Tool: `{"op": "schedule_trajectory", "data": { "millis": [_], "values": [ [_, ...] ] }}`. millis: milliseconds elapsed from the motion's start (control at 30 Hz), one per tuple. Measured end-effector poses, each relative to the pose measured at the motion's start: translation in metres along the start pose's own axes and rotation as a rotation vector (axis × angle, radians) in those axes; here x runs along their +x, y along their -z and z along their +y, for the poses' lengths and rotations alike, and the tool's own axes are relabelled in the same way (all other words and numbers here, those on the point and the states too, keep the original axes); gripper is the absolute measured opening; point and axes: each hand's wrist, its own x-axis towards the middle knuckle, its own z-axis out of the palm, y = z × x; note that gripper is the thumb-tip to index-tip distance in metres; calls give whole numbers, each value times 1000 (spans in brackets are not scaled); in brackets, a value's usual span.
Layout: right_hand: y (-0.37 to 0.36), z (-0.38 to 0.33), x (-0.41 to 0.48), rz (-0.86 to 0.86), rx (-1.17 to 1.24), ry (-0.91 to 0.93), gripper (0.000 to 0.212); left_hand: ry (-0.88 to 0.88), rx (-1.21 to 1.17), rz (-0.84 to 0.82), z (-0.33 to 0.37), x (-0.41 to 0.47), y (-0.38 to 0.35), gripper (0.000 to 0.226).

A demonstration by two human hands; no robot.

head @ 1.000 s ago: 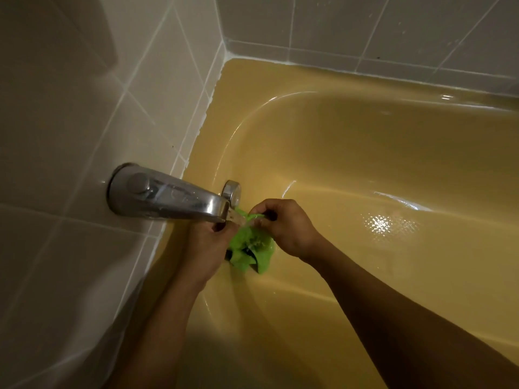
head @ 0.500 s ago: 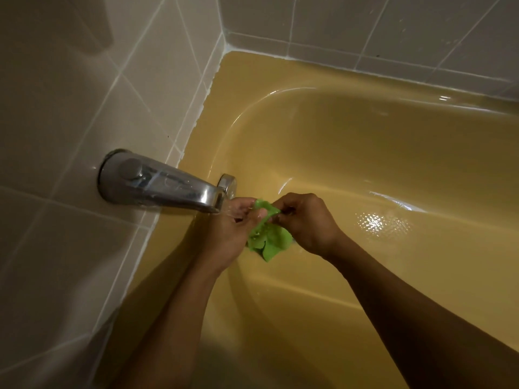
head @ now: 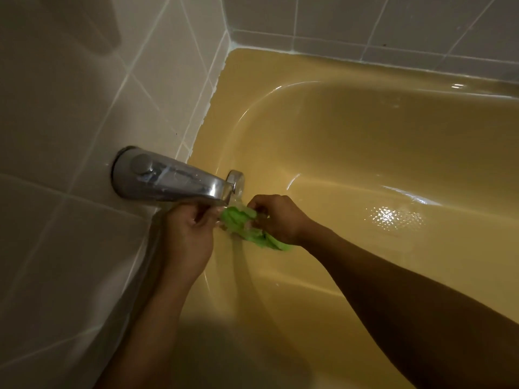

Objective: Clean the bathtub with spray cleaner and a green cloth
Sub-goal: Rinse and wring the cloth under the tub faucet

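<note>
Fingers [head: 206,213] of left hand [head: 188,240]: curled, pinched one end of the green cloth [head: 244,224]. Right hand [head: 280,217]: fingers curled, gripped the other end. Cloth: was bunched at centre frame, just below the faucet [head: 174,182] tip, over the yellow bathtub [head: 365,153]. Tiled wall [head: 70,108]: filled the left of the frame.
</note>
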Motion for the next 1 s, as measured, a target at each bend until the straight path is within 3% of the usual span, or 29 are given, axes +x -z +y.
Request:
{"op": "schedule_trajectory", "data": {
  "millis": [100, 200, 333, 467, 700, 900, 1000],
  "values": [
    [0, -14, 13, -22, -90, 71, 3, 10, -36, 81, -12, 0, 21, 11],
    [4, -20, 18, -4, -37, 93, 36, -63, 145, 169, -20, 2, 33, 7],
    [8, -17, 9, -82, -34, 119, 30, -59, 152, 158, -15, 6, 33, 12],
    [28, 4, 1, -213, -254, 86, 15, -54, -12, 100, -8, 2, 19, 16],
    [61, 43, -16, 50, -218, -93, 10, 151, -323, -33, -9, 2, -48, 25],
    [88, 67, -51, 109, -193, -123, 17, 82, -157, -177, -3, 24, -69, 21],
    [101, 79, -63, 124, -312, -60, 19, 157, -285, -253, -8, 29, -62, 19]
  ]
}}
